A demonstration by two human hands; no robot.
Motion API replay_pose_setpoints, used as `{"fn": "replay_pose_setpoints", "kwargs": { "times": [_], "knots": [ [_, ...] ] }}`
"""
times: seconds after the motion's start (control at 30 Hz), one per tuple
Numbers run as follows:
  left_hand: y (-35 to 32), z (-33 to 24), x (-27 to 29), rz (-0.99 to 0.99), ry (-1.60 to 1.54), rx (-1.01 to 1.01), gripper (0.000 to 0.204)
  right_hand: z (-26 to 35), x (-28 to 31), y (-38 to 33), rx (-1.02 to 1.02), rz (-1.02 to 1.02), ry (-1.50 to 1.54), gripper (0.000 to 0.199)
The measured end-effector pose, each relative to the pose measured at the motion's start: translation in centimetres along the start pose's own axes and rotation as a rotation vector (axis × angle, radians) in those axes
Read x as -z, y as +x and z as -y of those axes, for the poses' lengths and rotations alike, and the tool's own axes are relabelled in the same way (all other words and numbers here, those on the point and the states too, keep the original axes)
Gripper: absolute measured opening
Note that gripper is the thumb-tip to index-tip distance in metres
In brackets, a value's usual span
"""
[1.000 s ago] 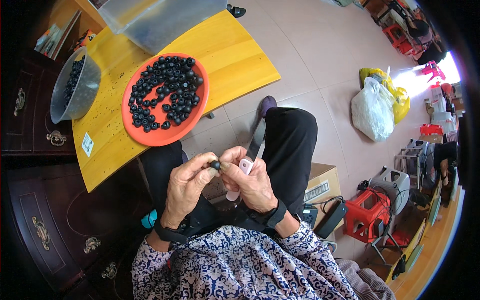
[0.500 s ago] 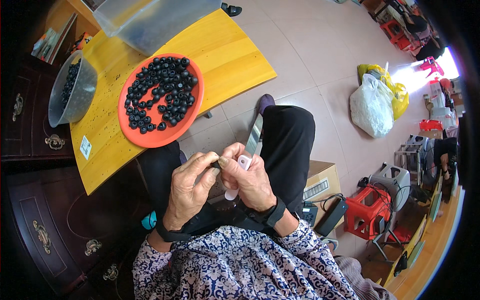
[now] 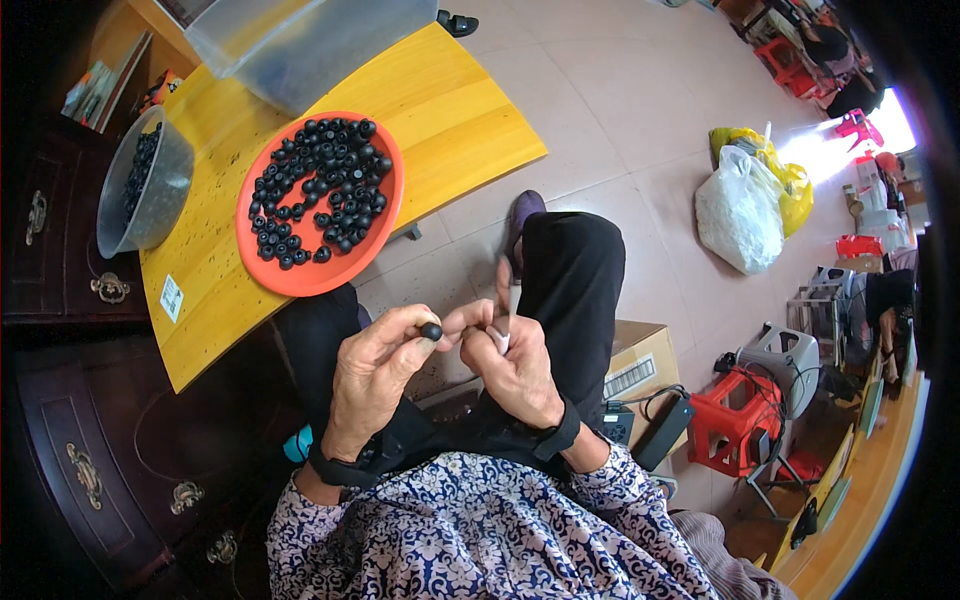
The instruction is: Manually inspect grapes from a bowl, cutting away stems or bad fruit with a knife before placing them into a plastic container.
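Note:
Between thumb and fingertips, my left hand (image 3: 368, 385) pinches a small round black piece (image 3: 431, 331), like a rubber or plastic knob. Close to its right, my right hand (image 3: 520, 375) is closed around the pale handle of a knife (image 3: 502, 339). The narrow blade points up and away from me, seen almost edge-on. My right index finger reaches toward the black piece; whether it touches is hard to tell. Both hands are above my lap. Many similar black pieces (image 3: 350, 178) lie on an orange-red plate (image 3: 338, 278), beyond my left hand.
The plate stands on a yellow wooden table (image 3: 460, 95) strewn with dark crumbs. A clear bowl (image 3: 175, 195) of black pieces and a large clear bin (image 3: 300, 60) are on it too. Dark drawers (image 3: 90, 430) flank my left. A cardboard box (image 3: 640, 350) and red stool (image 3: 735, 420) stand right.
My hands have moved slightly apart. The black piece now shows at my left fingertips. The knife has turned from a slant to nearly upright, with my right hand wrapped round its handle.

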State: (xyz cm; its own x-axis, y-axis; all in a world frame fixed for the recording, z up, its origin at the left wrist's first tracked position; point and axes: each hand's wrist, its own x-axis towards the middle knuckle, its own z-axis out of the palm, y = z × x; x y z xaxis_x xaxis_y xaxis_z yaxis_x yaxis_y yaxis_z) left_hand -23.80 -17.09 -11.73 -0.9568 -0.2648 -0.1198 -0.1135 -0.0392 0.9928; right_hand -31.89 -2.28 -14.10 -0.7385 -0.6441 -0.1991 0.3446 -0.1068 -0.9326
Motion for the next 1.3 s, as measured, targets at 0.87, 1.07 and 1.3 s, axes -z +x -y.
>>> {"fn": "replay_pose_setpoints", "kwargs": {
  "times": [0.87,1.07,1.3],
  "knots": [
    [0.0,-0.7,-0.6,0.055,-0.034,-0.012,0.027,1.2,1.0,0.1,0.57,0.024,-0.973,0.025],
    [0.1,-0.5,-0.6,0.045,-0.002,-0.011,0.027,1.2,1.0,0.2,0.558,0.024,-1.0,0.024],
    [0.3,-0.6,-0.8,0.036,0.066,-0.035,0.024,0.9,1.0,0.3,0.548,0.017,-0.99,0.024]
  ]
}}
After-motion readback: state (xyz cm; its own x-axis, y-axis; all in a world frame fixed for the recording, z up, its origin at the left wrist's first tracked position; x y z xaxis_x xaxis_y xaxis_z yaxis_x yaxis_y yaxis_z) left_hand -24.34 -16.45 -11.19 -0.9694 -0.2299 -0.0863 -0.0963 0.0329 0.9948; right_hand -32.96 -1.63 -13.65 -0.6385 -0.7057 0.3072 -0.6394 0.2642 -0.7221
